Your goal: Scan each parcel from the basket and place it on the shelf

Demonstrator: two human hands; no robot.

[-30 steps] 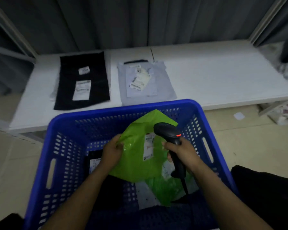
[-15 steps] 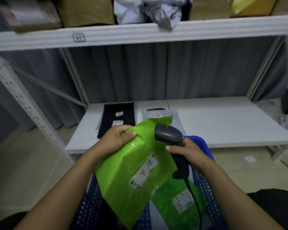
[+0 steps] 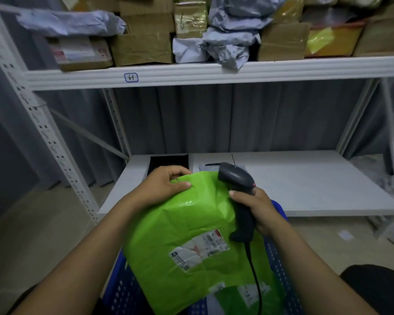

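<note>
the left hand (image 3: 166, 187) grips the top edge of a green parcel (image 3: 187, 237), thumb pressed on the front and fingers curled over the far side. the parcel hangs down from that hand, tilted toward the person, with its white label (image 3: 199, 250) facing up. the right hand (image 3: 258, 212) is just beside the parcel's right edge, fingers wrapped round the handle of a black scanner (image 3: 238, 185). the scanner's head sits over the parcel's upper right corner, and its cable (image 3: 254, 273) runs down across the front of the green plastic.

below the parcel is the blue basket (image 3: 280, 253), its holed wall showing under the right forearm. another green parcel (image 3: 237, 301) lies inside it.

beyond the hands is the white lower shelf (image 3: 305, 185). a black parcel (image 3: 168, 161) and a grey parcel (image 3: 206, 166) lie flat on it, both partly hidden behind the left hand and the scanner. the upper shelf (image 3: 214, 72) carries cardboard boxes (image 3: 143, 42) and crumpled grey bags (image 3: 232, 42), and a small tag (image 3: 131, 77) is stuck on its front edge.
</note>
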